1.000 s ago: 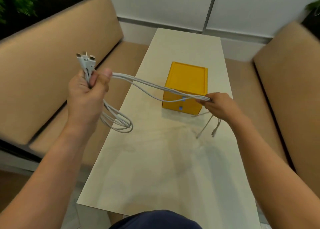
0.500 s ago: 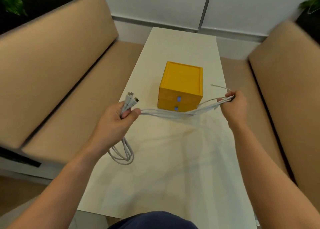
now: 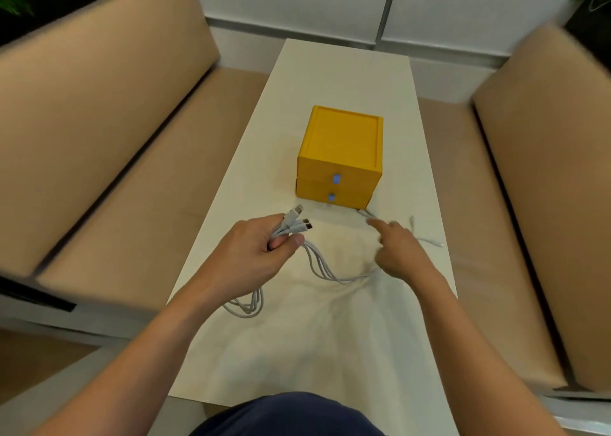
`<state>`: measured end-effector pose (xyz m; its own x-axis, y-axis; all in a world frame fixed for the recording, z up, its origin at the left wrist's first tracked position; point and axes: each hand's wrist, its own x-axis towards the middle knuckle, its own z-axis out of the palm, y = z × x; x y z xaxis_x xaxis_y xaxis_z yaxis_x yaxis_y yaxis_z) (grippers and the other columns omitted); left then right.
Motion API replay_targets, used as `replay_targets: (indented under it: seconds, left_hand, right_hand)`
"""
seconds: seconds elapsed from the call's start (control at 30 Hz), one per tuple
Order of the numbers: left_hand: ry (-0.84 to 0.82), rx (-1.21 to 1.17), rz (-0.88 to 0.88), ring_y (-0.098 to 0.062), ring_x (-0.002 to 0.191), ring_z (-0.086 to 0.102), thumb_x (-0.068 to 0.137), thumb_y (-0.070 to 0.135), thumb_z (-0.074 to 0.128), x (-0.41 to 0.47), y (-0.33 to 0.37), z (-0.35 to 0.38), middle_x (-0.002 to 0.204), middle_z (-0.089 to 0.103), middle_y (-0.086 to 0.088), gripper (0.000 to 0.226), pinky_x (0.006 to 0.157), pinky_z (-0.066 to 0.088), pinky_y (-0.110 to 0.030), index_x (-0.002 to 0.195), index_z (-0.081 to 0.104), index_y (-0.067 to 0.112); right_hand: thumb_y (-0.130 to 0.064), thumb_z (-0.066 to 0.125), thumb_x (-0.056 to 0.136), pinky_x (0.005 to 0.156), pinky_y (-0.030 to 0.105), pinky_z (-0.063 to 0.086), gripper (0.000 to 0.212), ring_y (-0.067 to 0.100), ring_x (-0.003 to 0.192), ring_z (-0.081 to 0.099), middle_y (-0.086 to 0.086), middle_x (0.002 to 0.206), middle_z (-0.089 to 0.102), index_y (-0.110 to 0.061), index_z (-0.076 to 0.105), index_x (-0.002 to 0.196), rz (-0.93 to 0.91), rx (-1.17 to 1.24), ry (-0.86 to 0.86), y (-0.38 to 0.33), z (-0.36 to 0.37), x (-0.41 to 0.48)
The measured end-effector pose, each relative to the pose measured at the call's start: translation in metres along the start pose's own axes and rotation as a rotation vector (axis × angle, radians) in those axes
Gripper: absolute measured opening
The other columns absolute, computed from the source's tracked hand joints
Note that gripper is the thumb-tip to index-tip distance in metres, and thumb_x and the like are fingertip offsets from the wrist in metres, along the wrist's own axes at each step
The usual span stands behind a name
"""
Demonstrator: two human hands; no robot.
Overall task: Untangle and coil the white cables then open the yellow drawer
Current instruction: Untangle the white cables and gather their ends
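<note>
My left hand [image 3: 254, 250] is shut on a bunch of white cables [image 3: 319, 265], with their plug ends sticking out past my thumb toward the yellow drawer unit [image 3: 340, 158]. A loop of the cables hangs below my left wrist onto the table. The strands sag across the table to my right hand [image 3: 398, 254], which hovers low with the index finger stretched out and nothing clearly gripped. Loose cable ends [image 3: 429, 241] lie on the table right of that hand. The yellow unit has two closed drawers with small blue handles [image 3: 335, 179].
The long white table [image 3: 347, 72] runs away from me between two tan upholstered benches [image 3: 115, 138]. A white wall closes the far end. My dark-clad lap shows at the bottom edge.
My left hand has come down and rightward to the table with the plug ends. My right hand has let the cables drop and moved left and down, finger pointing; the strands now lie slack.
</note>
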<state>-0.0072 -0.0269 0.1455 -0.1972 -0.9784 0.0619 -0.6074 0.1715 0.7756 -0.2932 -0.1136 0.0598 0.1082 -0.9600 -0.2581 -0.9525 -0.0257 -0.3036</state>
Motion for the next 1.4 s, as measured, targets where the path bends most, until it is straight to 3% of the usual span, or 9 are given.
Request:
replay_targets:
  seconds: [0.07,0.13,0.3,0.43,0.67,0.97,1.1,1.23,1.4]
  left_hand:
    - [-0.009,0.015,0.016,-0.013,0.054,0.033,0.1,0.03,0.062,-0.001,0.002,0.001,0.056,0.033,0.008,0.047,0.055,0.027,-0.032,0.069,0.031,0.017]
    - [0.0,-0.004,0.025,-0.012,0.054,0.033,0.1,0.029,0.063,-0.001,0.004,0.0,0.056,0.033,0.008,0.046,0.055,0.028,-0.033,0.069,0.031,0.017]
    - [0.025,-0.056,0.054,-0.009,0.056,0.033,0.099,0.03,0.065,-0.006,0.006,-0.013,0.058,0.033,0.009,0.046,0.057,0.032,-0.035,0.069,0.032,0.022]
    - [0.012,-0.017,0.084,-0.011,0.054,0.033,0.099,0.035,0.064,-0.014,0.006,-0.015,0.056,0.035,0.006,0.047,0.054,0.032,-0.036,0.069,0.031,0.018]
    - [0.022,-0.079,0.013,-0.01,0.054,0.032,0.101,0.033,0.062,-0.017,-0.002,-0.004,0.057,0.032,0.01,0.048,0.053,0.026,-0.025,0.066,0.03,0.024]
    - [-0.068,0.066,-0.004,-0.015,0.05,0.035,0.1,0.039,0.062,-0.014,-0.006,0.012,0.052,0.037,0.005,0.047,0.054,0.031,-0.035,0.067,0.034,0.02]
    - [-0.046,0.125,0.004,-0.017,0.05,0.036,0.1,0.041,0.061,-0.014,-0.009,0.009,0.05,0.037,0.005,0.048,0.053,0.032,-0.037,0.067,0.033,0.021]
    - [-0.054,0.103,0.002,-0.018,0.051,0.036,0.1,0.04,0.061,-0.016,-0.013,0.011,0.051,0.038,0.005,0.048,0.053,0.032,-0.037,0.066,0.033,0.021]
    - [-0.054,0.069,-0.001,-0.017,0.05,0.035,0.1,0.039,0.061,-0.015,-0.017,0.013,0.052,0.038,0.006,0.048,0.053,0.032,-0.037,0.066,0.032,0.022]
  right_hand:
    - [-0.011,0.056,0.099,0.096,0.03,0.05,0.045,0.012,0.107,0.061,0.0,0.123,0.063,-0.029,0.057,0.141,-0.188,0.494,0.115,-0.039,-0.017,-0.022]
    - [-0.031,0.062,0.102,0.101,0.026,0.05,0.035,0.006,0.115,0.063,-0.009,0.121,0.069,-0.033,0.06,0.137,-0.347,0.879,-0.062,-0.072,-0.027,-0.045]
    - [-0.042,0.076,0.09,0.081,0.034,0.057,0.022,0.01,0.08,0.072,-0.001,0.084,0.075,-0.021,0.075,0.095,-0.463,0.521,-0.576,-0.085,-0.002,-0.053]
    - [-0.051,0.069,0.093,0.061,0.036,0.043,0.046,0.011,0.059,0.05,-0.004,0.06,0.053,-0.016,0.055,0.066,-0.341,0.309,-0.072,-0.057,-0.001,-0.023]
    - [-0.055,0.047,0.104,0.052,0.037,0.031,0.055,0.03,0.066,0.04,0.008,0.076,0.043,-0.01,0.054,0.074,-0.255,-0.066,0.763,-0.007,-0.021,0.005]
    - [-0.081,0.035,0.088,0.055,0.031,0.027,0.072,0.03,0.052,0.049,0.001,0.053,0.048,-0.016,0.051,0.059,-0.146,-0.229,0.391,0.005,0.059,-0.026]
    - [-0.083,0.041,0.087,0.059,0.03,0.039,0.068,0.032,0.072,0.06,0.002,0.076,0.061,-0.018,0.054,0.074,0.118,-0.152,0.202,-0.007,0.044,-0.026]
    - [-0.071,0.054,0.091,0.057,0.033,0.038,0.063,0.034,0.066,0.058,0.006,0.065,0.058,-0.014,0.053,0.065,0.184,0.222,0.424,-0.011,0.012,-0.017]
    - [-0.041,0.069,0.097,0.075,0.026,0.039,0.03,0.013,0.09,0.054,0.0,0.102,0.061,-0.013,0.064,0.105,0.036,0.471,0.687,-0.019,0.006,-0.024]
